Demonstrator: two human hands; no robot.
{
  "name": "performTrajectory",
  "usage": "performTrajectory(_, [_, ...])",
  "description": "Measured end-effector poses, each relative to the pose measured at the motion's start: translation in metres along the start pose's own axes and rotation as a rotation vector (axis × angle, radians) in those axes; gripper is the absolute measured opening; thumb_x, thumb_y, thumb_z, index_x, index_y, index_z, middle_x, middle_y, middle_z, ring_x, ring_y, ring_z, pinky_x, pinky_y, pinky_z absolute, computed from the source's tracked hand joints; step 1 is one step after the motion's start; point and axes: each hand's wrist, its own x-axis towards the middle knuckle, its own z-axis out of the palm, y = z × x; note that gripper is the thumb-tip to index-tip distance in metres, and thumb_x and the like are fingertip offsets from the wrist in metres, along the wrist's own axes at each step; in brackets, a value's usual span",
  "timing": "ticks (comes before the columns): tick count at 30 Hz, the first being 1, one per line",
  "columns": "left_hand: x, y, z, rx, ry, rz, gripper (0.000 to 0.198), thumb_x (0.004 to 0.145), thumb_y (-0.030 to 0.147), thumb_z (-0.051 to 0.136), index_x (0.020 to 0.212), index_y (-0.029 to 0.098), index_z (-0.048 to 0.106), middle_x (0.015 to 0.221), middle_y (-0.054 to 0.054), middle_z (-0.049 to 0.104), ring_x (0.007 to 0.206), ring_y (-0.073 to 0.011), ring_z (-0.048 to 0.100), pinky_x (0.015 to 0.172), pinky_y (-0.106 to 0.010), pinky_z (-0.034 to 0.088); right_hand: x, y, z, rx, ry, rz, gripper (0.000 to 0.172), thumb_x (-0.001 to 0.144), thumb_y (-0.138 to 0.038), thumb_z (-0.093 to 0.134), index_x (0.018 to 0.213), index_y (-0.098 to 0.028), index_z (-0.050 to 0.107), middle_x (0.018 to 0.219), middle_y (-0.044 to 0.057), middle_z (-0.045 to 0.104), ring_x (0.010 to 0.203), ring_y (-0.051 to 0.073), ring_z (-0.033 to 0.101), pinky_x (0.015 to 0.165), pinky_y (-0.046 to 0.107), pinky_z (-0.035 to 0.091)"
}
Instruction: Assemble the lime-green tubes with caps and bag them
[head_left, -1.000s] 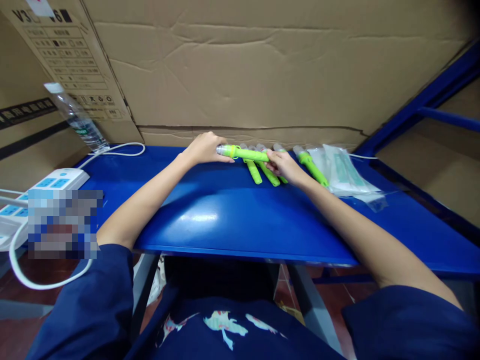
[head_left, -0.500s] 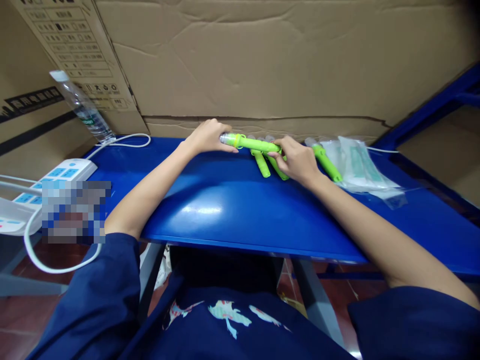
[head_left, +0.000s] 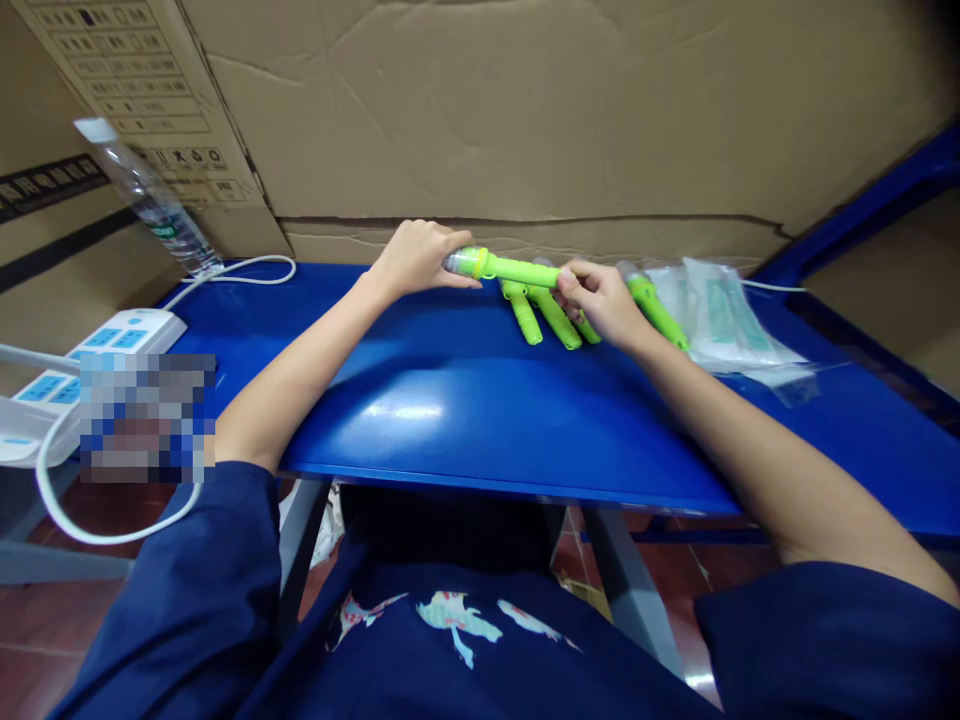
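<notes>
A bright green plastic stick [head_left: 529,272] with a yellow collar and a clear end piece is held level above the table, between both hands. My left hand [head_left: 420,262] is closed around the clear end. At the plain green end, my right hand [head_left: 604,300] pinches the tip between thumb and fingers. Several similar sticks lie beneath and behind, among them one green stick [head_left: 526,318] and a second green stick [head_left: 559,322], their far ends partly hidden by the held one. Right of my right hand rests another green stick [head_left: 661,315].
Clear plastic packets [head_left: 739,320] lie on the blue table [head_left: 465,420] at the right. A water bottle [head_left: 154,205], a white power strip [head_left: 124,335] and its cables are at the left. A cardboard wall [head_left: 510,120] stands behind.
Both hands have stayed on the same stick. The right fingers have shifted out to its green tip, uncovering more of the stick and the ones below. The view has tilted slightly downward.
</notes>
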Motion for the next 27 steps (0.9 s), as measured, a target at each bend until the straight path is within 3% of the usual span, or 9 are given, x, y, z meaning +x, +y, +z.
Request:
performTrajectory(6, [-0.006,-0.003,-0.003,0.036,-0.008,0.022,0.058,0.076,0.07,0.071,0.099,0.017,0.071,0.089,-0.01,0.067,0.104,-0.033,0.058,0.08,-0.033,0.033,-0.004,-0.008,0.011,-0.152,0.114,-0.096,0.052,0.089,-0.07,0.059,0.111,-0.023,0.061,0.082,0.007,0.067,0.071,0.023,0.063,0.064,0.036,0.047])
performTrajectory(10, [-0.007,-0.01,-0.001,0.089,-0.04,0.045,0.061,0.074,0.072,0.072,0.098,0.017,0.071,0.093,-0.011,0.068,0.103,-0.0324,0.06,0.082,-0.033,0.035,-0.008,-0.011,0.014,-0.279,0.015,-0.136,0.05,0.087,-0.057,0.067,0.121,-0.023,0.057,0.078,0.005,0.066,0.07,0.026,0.065,0.067,0.037,0.048])
performTrajectory(17, [-0.006,-0.018,0.009,0.089,-0.14,0.093,0.057,0.077,0.058,0.077,0.115,0.017,0.067,0.112,-0.014,0.068,0.111,-0.0309,0.059,0.092,-0.034,0.041,-0.02,-0.023,0.029,-0.336,-0.169,-0.198,0.053,0.089,-0.054,0.068,0.13,-0.023,0.058,0.079,0.008,0.068,0.073,0.029,0.067,0.068,0.038,0.049])
performTrajectory(22, [-0.005,-0.017,0.016,0.087,-0.189,0.162,0.044,0.083,0.041,0.076,0.12,0.019,0.068,0.122,-0.013,0.066,0.117,-0.0299,0.059,0.103,-0.039,0.04,-0.029,-0.04,0.042,-0.434,-0.263,-0.382,0.04,0.098,-0.049,0.057,0.127,-0.024,0.064,0.095,0.008,0.073,0.07,0.021,0.064,0.06,0.029,0.042])
performTrajectory(27, [-0.01,-0.005,0.022,0.218,-0.198,0.194,0.044,0.087,0.035,0.072,0.129,0.025,0.067,0.142,-0.015,0.054,0.134,-0.0333,0.05,0.108,-0.044,0.038,-0.036,-0.054,0.047,-0.505,-0.282,-0.538,0.043,0.104,-0.047,0.048,0.129,-0.016,0.065,0.097,0.009,0.072,0.069,0.016,0.063,0.057,0.027,0.036])
